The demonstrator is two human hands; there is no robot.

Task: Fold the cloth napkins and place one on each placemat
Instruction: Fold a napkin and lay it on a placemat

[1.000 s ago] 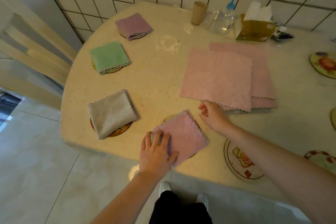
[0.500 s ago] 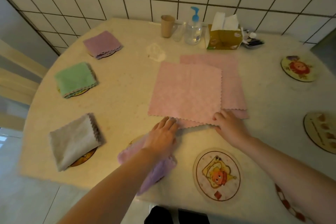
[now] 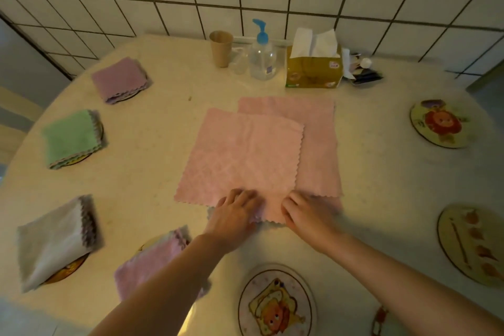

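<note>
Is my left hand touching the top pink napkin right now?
Touching. The head view shows the left hand with its fingers lying on the near edge of the top pink napkin.

The left hand (image 3: 234,215) has left the folded pink napkin (image 3: 152,259) on its placemat and moved far, to the near edge of the top flat pink napkin (image 3: 242,158); the right hand (image 3: 308,213) is now beside it.

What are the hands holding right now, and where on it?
Both hands, left and right, are on the near edge of the top pink napkin; motion blur hides whether either grip has closed.
</note>
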